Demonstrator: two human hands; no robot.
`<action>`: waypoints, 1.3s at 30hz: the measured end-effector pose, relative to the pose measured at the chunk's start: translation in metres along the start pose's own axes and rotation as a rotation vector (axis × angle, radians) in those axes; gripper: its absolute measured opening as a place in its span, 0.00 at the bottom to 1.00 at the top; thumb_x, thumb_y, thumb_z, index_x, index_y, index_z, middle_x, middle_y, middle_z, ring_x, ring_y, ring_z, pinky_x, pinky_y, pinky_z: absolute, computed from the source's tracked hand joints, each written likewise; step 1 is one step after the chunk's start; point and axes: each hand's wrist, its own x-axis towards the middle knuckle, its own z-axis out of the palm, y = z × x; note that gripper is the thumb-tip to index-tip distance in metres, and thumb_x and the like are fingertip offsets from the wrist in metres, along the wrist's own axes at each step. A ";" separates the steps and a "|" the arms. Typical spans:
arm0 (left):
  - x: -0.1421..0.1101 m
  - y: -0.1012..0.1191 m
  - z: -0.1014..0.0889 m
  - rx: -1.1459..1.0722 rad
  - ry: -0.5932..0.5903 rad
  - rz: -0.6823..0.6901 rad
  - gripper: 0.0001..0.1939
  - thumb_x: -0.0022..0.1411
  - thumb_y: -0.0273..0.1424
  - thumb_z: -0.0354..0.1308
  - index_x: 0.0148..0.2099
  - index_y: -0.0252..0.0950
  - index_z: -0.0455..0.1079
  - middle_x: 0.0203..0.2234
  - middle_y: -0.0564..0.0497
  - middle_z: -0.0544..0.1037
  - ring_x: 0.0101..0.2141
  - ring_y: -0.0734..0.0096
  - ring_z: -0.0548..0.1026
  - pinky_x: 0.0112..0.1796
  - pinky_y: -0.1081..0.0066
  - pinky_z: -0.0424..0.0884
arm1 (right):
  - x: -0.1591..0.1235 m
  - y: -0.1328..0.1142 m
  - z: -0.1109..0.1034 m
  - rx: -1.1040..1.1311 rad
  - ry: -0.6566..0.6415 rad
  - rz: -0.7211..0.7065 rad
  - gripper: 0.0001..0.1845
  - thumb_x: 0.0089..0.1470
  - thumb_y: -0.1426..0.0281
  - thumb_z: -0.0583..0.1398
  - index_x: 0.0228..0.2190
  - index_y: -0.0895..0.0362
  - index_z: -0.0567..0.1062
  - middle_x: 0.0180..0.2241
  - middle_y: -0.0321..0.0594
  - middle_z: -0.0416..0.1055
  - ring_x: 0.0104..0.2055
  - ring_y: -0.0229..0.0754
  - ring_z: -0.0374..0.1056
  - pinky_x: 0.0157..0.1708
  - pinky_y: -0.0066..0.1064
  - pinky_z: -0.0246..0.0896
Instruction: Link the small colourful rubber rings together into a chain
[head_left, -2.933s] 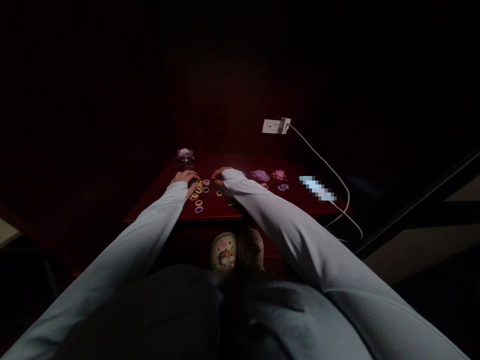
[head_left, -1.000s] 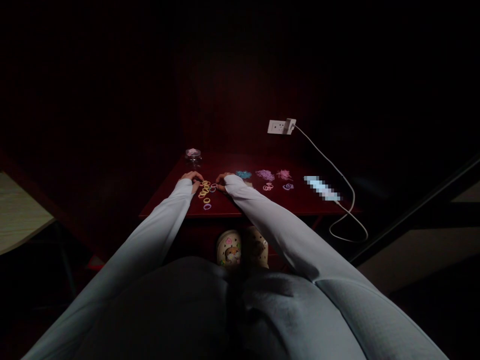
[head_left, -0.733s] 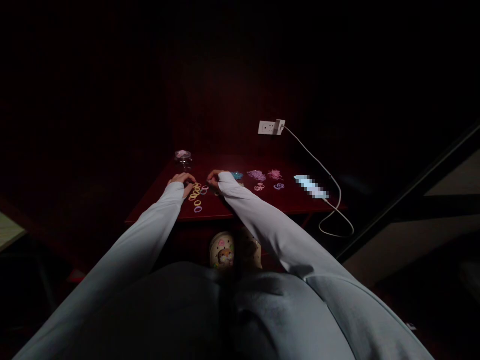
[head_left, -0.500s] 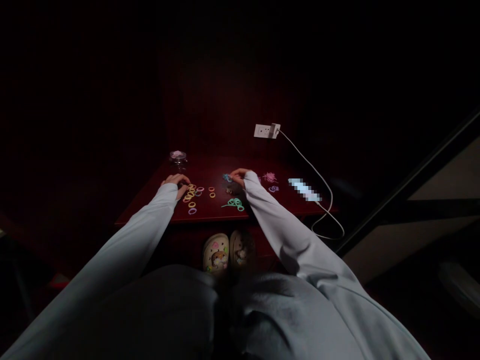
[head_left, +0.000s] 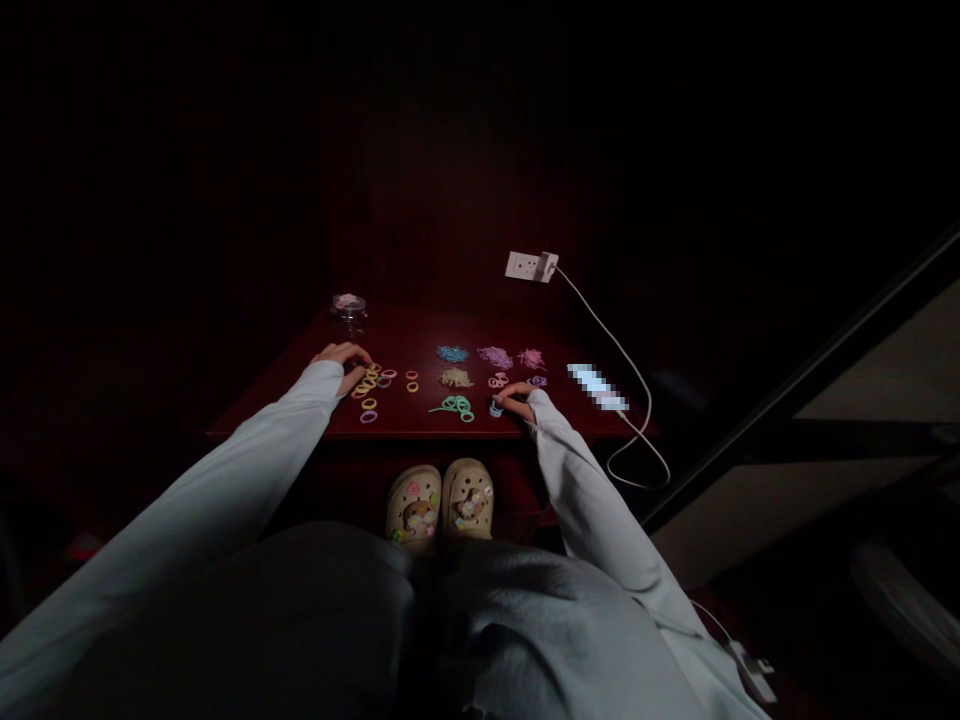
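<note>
On a small dark red table (head_left: 420,335) lie many small coloured elastic rings, sorted in heaps. My left hand (head_left: 341,358) rests with fingers curled at a scatter of yellow, orange and purple rings (head_left: 371,385). My right hand (head_left: 517,398) sits near the front edge, fingers pinched on a small pale ring (head_left: 496,407). Between the hands lie green rings (head_left: 456,406), a cream heap (head_left: 454,377), a blue heap (head_left: 451,353), a lilac heap (head_left: 495,356) and a pink heap (head_left: 531,357).
A small clear jar (head_left: 349,310) stands at the back left corner. A phone (head_left: 598,386) lies at the right, its white cable (head_left: 630,380) running to a wall socket (head_left: 531,266). My shoes (head_left: 439,500) show under the table. The room is very dark.
My right hand has moved from the left pile, past the blue heap, to the front right of the table. My left hand has stayed at the yellow rings. The view has shifted a little.
</note>
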 end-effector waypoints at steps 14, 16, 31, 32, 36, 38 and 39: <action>-0.001 0.003 0.004 -0.036 0.113 -0.075 0.08 0.53 0.29 0.55 0.34 0.42 0.75 0.35 0.51 0.81 0.37 0.61 0.75 0.51 0.60 0.71 | -0.005 -0.006 0.000 0.084 -0.056 0.033 0.22 0.40 0.49 0.72 0.26 0.55 0.82 0.28 0.40 0.78 0.33 0.42 0.70 0.37 0.33 0.63; -0.002 0.004 0.002 -0.040 0.107 -0.055 0.08 0.54 0.29 0.55 0.34 0.42 0.76 0.36 0.50 0.81 0.38 0.60 0.75 0.51 0.60 0.70 | -0.004 -0.005 -0.001 0.096 -0.048 0.033 0.23 0.38 0.48 0.72 0.26 0.55 0.82 0.28 0.40 0.78 0.33 0.42 0.70 0.36 0.33 0.63; -0.011 0.007 -0.008 -0.121 0.002 -0.075 0.16 0.58 0.30 0.50 0.42 0.45 0.78 0.47 0.53 0.82 0.49 0.56 0.73 0.57 0.58 0.67 | 0.017 -0.075 0.066 -0.374 -0.051 -0.300 0.08 0.61 0.63 0.65 0.37 0.51 0.84 0.43 0.41 0.80 0.51 0.48 0.68 0.56 0.39 0.58; -0.011 0.005 -0.009 -0.136 -0.001 -0.075 0.17 0.57 0.30 0.49 0.42 0.45 0.79 0.46 0.52 0.82 0.49 0.56 0.73 0.57 0.58 0.67 | 0.021 -0.086 0.075 -0.402 -0.133 -0.336 0.07 0.61 0.64 0.66 0.37 0.51 0.85 0.43 0.40 0.81 0.50 0.48 0.67 0.55 0.38 0.57; -0.013 0.000 -0.008 -0.138 0.022 -0.066 0.18 0.57 0.29 0.49 0.42 0.44 0.79 0.45 0.51 0.82 0.50 0.56 0.74 0.58 0.58 0.67 | 0.039 -0.117 0.104 -0.452 -0.319 -0.414 0.05 0.60 0.67 0.67 0.37 0.52 0.85 0.40 0.37 0.80 0.45 0.42 0.68 0.51 0.31 0.57; -0.012 0.000 -0.006 -0.111 0.045 -0.062 0.16 0.57 0.28 0.51 0.40 0.44 0.79 0.44 0.51 0.83 0.49 0.57 0.74 0.58 0.59 0.67 | 0.047 -0.125 0.113 -0.438 -0.399 -0.439 0.04 0.59 0.69 0.68 0.36 0.53 0.85 0.37 0.35 0.79 0.42 0.40 0.68 0.47 0.28 0.57; -0.012 0.000 -0.004 -0.098 0.059 -0.066 0.15 0.56 0.28 0.52 0.40 0.44 0.79 0.43 0.51 0.83 0.49 0.57 0.74 0.57 0.59 0.68 | 0.049 -0.128 0.117 -0.427 -0.431 -0.445 0.04 0.58 0.69 0.68 0.36 0.53 0.85 0.35 0.34 0.78 0.40 0.39 0.68 0.45 0.27 0.57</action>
